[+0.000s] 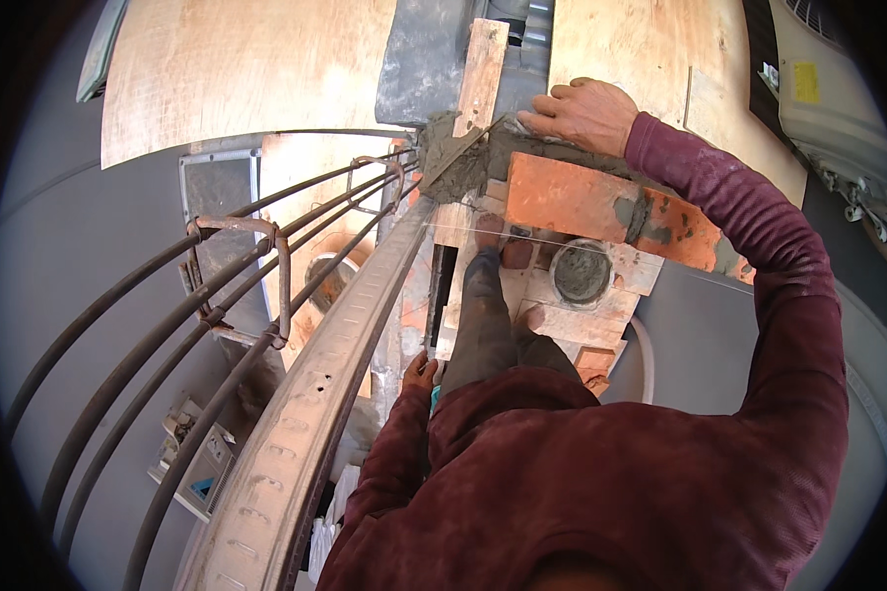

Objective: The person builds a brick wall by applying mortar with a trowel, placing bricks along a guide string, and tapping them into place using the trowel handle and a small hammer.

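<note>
My right hand (577, 116) rests with bent, parted fingers at the mortar ledge above a row of orange bricks (562, 192), holding nothing I can see. Wet grey mortar (448, 167) is heaped around a wooden strip (478, 69) at the ledge's left end. Low in the middle, my left hand (419, 372) is closed at the lower end of a long dark bar (442, 295). A thin pale string crosses in front of the bricks. A pale perforated metal beam (315, 374) runs diagonally just left of that hand.
Curved rusty bars (138, 325) fill the left side. Plywood sheets (227, 59) lie across the top. An air-conditioner unit (813, 84) is at upper right. A bucket of mortar (581, 274) sits beside my feet on boards. A white appliance (192, 463) is at lower left.
</note>
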Demonstrator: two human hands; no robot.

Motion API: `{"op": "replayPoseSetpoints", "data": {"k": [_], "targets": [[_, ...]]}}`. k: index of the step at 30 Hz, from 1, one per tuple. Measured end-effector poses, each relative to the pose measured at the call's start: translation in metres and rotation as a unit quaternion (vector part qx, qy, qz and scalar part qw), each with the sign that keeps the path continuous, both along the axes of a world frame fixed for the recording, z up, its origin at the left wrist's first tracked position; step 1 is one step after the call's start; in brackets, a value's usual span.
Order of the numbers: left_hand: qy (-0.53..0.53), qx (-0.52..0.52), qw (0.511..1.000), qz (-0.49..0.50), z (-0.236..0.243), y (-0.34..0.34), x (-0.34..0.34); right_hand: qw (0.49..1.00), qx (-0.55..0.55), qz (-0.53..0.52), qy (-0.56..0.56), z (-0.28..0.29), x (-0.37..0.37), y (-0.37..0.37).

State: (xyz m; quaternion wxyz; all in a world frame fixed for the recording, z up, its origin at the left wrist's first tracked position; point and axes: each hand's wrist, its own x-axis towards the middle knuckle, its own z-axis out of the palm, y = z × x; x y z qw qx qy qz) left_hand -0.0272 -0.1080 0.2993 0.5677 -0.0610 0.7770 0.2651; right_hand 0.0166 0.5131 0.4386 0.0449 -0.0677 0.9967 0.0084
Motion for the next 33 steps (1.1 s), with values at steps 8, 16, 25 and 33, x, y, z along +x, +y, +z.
{"op": "replayPoseSetpoints", "data": {"k": [8, 16, 25, 33], "targets": [[0.016, 0.065, 0.997, 0.024, -0.004, 0.064, -0.03, 0.996, -0.007, -0.037, -0.075, 0.013, 0.002, -0.008], [0.019, 0.06, 0.997, 0.037, -0.007, 0.061, -0.035, 0.995, 0.049, -0.018, -0.082, 0.053, -0.001, 0.014], [0.007, 0.055, 0.997, 0.058, 0.0, 0.054, -0.034, 0.999, 0.049, 0.005, 0.008, 0.053, -0.003, -0.001], [-0.015, 0.054, 0.997, 0.05, 0.016, 0.076, -0.035, 0.993, 0.009, -0.06, -0.1, 0.05, -0.019, -0.011]]}}
